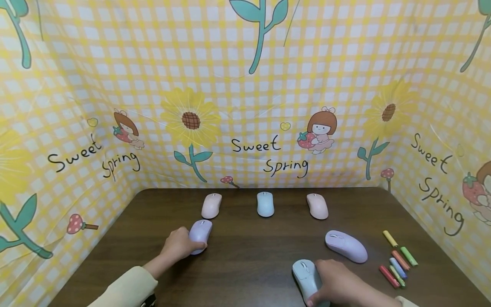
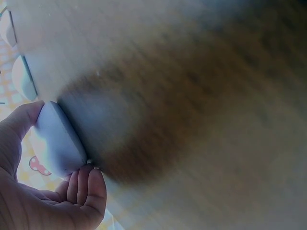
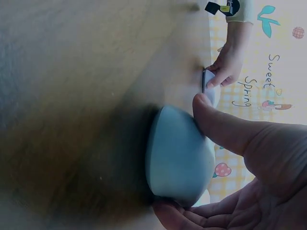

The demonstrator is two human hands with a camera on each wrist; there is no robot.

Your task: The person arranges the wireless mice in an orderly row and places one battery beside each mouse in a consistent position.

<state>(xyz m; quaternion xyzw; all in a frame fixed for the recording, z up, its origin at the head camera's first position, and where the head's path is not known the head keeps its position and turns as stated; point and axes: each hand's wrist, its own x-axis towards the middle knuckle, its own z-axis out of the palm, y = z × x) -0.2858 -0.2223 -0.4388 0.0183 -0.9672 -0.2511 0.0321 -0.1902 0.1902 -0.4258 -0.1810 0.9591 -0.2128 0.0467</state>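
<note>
My left hand [image 1: 179,246] grips a lilac computer mouse [image 1: 200,236] by its sides, left of the table's middle. In the left wrist view the thumb [image 2: 28,115] is at one side of that mouse [image 2: 56,139] and the curled fingers [image 2: 88,189] are at the other. Near the front edge, my right hand [image 1: 333,279] holds a pale blue-green mouse [image 1: 307,277] between thumb and fingers. The right wrist view shows this mouse [image 3: 177,155] from its rear end, close over the wood. A second lilac mouse [image 1: 346,246] lies just beyond the right hand.
Along the back edge stand a pink mouse [image 1: 212,206], a light blue mouse [image 1: 265,204] and another pink mouse [image 1: 317,206]. Several short coloured sticks [image 1: 399,260] lie at the right of the brown table [image 1: 245,256]. A checked cloth [image 1: 249,94] walls the back and sides.
</note>
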